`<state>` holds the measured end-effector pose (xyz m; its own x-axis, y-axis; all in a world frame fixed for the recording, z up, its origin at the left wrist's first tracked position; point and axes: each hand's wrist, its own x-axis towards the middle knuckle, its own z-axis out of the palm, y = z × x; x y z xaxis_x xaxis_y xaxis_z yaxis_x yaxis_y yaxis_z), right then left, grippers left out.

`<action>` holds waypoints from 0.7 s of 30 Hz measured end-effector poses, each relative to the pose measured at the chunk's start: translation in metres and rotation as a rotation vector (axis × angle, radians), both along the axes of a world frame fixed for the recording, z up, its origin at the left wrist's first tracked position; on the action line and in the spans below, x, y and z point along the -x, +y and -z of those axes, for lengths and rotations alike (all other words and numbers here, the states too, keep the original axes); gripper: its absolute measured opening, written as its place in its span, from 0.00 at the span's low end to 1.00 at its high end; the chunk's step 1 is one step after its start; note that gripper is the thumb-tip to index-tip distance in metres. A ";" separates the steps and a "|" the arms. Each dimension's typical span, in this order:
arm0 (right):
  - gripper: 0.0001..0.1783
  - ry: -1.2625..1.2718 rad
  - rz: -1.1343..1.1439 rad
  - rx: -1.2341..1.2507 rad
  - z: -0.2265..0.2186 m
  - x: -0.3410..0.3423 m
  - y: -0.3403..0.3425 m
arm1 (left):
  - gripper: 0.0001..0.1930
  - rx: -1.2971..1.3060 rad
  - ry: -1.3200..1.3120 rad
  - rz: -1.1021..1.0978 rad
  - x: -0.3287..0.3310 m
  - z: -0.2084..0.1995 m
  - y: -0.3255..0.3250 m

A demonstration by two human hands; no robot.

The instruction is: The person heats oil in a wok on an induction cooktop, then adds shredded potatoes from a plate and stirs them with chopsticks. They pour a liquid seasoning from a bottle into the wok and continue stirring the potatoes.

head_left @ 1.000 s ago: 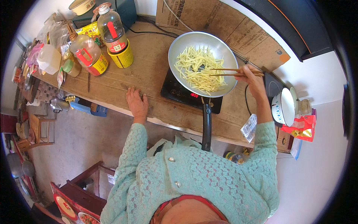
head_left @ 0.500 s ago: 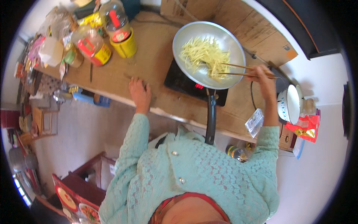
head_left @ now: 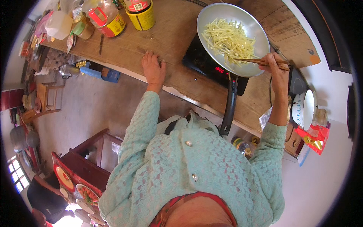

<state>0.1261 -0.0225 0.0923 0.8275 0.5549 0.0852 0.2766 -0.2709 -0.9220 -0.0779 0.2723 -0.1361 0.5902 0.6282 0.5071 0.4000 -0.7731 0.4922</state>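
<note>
My right hand (head_left: pixel 275 72) is closed around a pair of wooden chopsticks (head_left: pixel 249 60), whose tips reach into pale yellow-green shreds (head_left: pixel 227 38), which look like shredded potato. The shreds lie in a light grey frying pan (head_left: pixel 259 45) with a black handle (head_left: pixel 229 109) pointing toward me. Beneath the pan is a black induction cooktop (head_left: pixel 193 56) with a lit red display. My left hand (head_left: pixel 154 70) rests on the brown worktop (head_left: pixel 172 41) near its front edge, fingers loosely spread and holding nothing.
Bottles and jars (head_left: pixel 107 20), a yellow tub (head_left: pixel 141 19) and a white jug (head_left: pixel 58 24) crowd the left end. A white enamel bowl (head_left: pixel 302 109) and a red packet (head_left: pixel 314 139) sit at right. Cardboard (head_left: pixel 291 34) stands behind the pan. A dark red table (head_left: pixel 90 160) holds dishes at lower left.
The view has shifted, so the worktop appears higher and farther right. The chopsticks, apart at their tips before, now lie close together in the shreds. My left hand stays on the worktop.
</note>
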 end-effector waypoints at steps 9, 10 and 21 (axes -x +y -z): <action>0.16 0.117 -0.037 -0.118 0.037 0.006 0.020 | 0.17 0.007 -0.028 0.020 -0.003 0.000 0.001; 0.16 0.136 -0.009 -0.128 0.046 -0.004 0.012 | 0.17 0.013 -0.033 0.022 -0.002 0.001 0.001; 0.14 0.083 0.123 -0.305 0.031 0.006 -0.058 | 0.20 -0.015 0.157 0.497 0.034 -0.025 -0.073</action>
<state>0.1199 -0.0803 0.0615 0.8978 0.4097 0.1616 0.1795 -0.0054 -0.9837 -0.1120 0.1998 -0.1107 0.8850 0.2465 0.3950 0.0513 -0.8948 0.4434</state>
